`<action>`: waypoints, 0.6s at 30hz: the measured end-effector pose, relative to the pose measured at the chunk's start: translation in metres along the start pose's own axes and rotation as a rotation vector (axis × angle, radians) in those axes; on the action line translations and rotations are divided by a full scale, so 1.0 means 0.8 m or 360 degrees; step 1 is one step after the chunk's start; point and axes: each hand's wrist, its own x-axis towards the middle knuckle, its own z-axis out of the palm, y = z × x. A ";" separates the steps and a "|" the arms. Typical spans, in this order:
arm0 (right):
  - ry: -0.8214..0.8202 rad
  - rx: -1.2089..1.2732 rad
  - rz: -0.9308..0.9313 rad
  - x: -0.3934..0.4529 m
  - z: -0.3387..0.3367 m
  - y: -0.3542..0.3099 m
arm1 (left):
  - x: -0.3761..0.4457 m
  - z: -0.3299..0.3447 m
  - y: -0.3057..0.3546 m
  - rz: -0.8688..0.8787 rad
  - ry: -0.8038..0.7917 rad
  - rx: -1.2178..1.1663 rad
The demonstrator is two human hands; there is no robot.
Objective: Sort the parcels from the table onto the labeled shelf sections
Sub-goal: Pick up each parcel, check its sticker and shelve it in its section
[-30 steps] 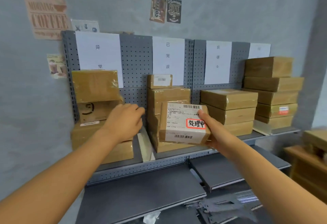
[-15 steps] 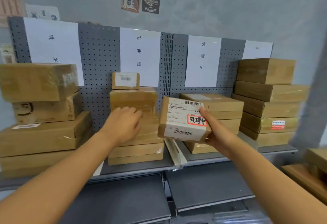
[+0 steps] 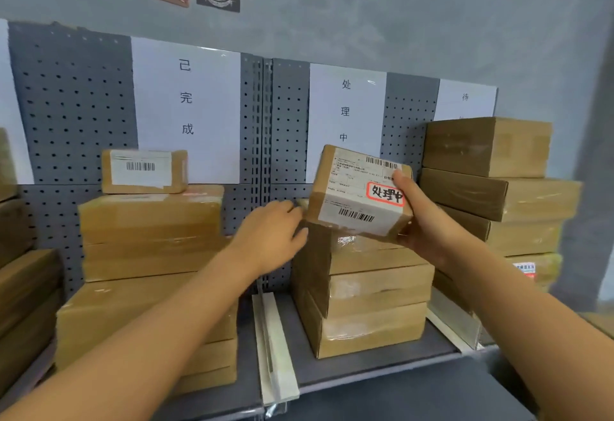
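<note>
The right hand (image 3: pixel 428 231) grips the small parcel (image 3: pixel 360 193) by its right end, thumb on the label face and fingers underneath, tilted just above the middle stack (image 3: pixel 362 291) below the sign (image 3: pixel 345 111) whose characters match its red-edged sticker. It looks light and stiff enough for one hand, though glossy tape may be slippery. The left hand (image 3: pixel 269 237) is open, fingertips at the stack's upper left corner.

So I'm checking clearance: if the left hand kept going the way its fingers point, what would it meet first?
Probably the held parcel or the stack top beneath it; the left hand looks nearly there, depth unclear.
</note>
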 end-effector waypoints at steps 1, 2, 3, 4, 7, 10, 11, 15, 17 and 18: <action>0.0011 -0.0005 -0.0007 0.013 -0.010 0.000 | 0.013 0.009 0.008 -0.0003 0.0003 -0.0049; 0.0018 0.0002 -0.0008 0.026 -0.019 0.001 | 0.025 0.018 0.015 -0.0022 -0.0005 -0.0102; 0.0018 0.0006 -0.0001 0.038 -0.028 0.002 | 0.035 0.025 0.020 -0.0051 -0.0038 -0.0143; 0.0015 0.0002 0.0003 0.051 -0.037 0.003 | 0.044 0.032 0.022 -0.0068 -0.0085 -0.0174; 0.0021 0.0046 -0.0005 0.088 -0.055 0.000 | 0.063 0.045 0.026 -0.0049 -0.0308 -0.0263; 0.0025 0.0067 0.0028 0.126 -0.061 -0.002 | 0.075 0.050 0.036 -0.0025 -0.0475 -0.0362; 0.0008 0.0042 0.0042 0.137 -0.061 -0.002 | 0.078 0.050 0.040 -0.0047 -0.0495 -0.0345; -0.0103 -0.0020 0.0090 0.184 -0.050 0.008 | 0.100 0.040 0.046 -0.0163 -0.0587 -0.0215; -0.0167 -0.0051 0.0125 0.205 -0.042 0.014 | 0.107 0.039 0.046 -0.0204 -0.0631 -0.0188; -0.0192 -0.0069 0.0141 0.217 -0.039 0.018 | 0.109 0.040 0.046 -0.0220 -0.0647 -0.0173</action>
